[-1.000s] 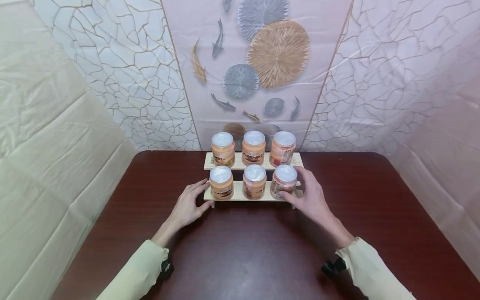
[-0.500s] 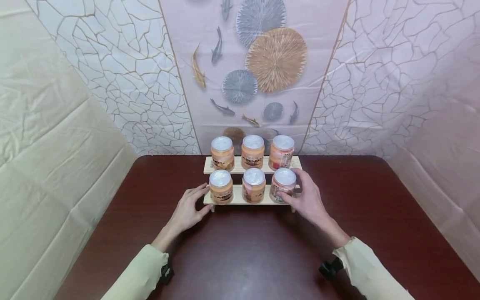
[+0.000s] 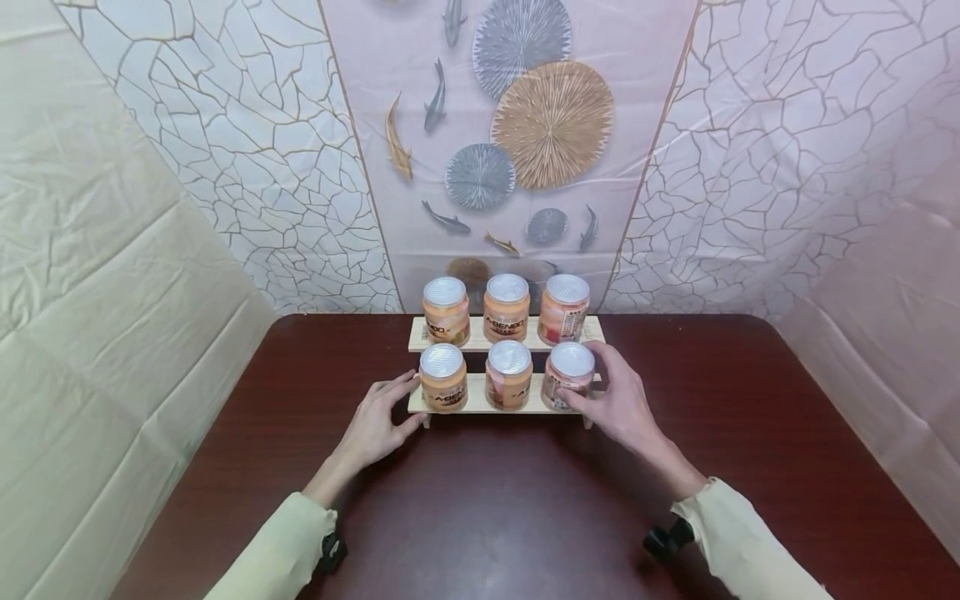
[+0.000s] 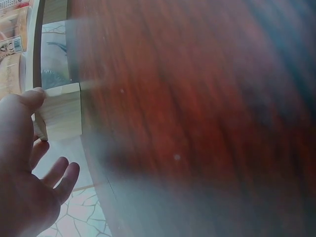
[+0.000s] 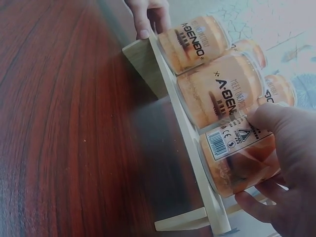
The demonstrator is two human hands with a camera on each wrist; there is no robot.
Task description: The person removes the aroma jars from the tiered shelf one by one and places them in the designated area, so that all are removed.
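Observation:
A two-tier wooden rack (image 3: pixel 476 398) holds several clear jars with ridged silvery lids and orange-brown printed labels. My left hand (image 3: pixel 372 423) grips the left end of the lower tier; in the left wrist view its thumb (image 4: pixel 33 98) lies on the pale wood (image 4: pixel 61 111) while the other fingers spread below. My right hand (image 3: pixel 621 402) holds the front right jar (image 3: pixel 571 362), thumb in front and fingers round the far side. In the right wrist view this jar (image 5: pixel 237 158) stands upright on the tier, its barcode label showing. Beside it sits the front middle jar (image 3: pixel 510 375).
The front left jar (image 3: pixel 443 379) stands near my left fingers. Along the upper tier are a left jar (image 3: pixel 446 310), a middle jar (image 3: pixel 506 307) and a right jar (image 3: pixel 564 308). A dark red-brown table (image 3: pixel 480 517) bears the rack, before a patterned cloth backdrop (image 3: pixel 277 167).
The whole scene sits slightly lower in the head view than a second ago. Both hands keep the same places on the rack and the jar.

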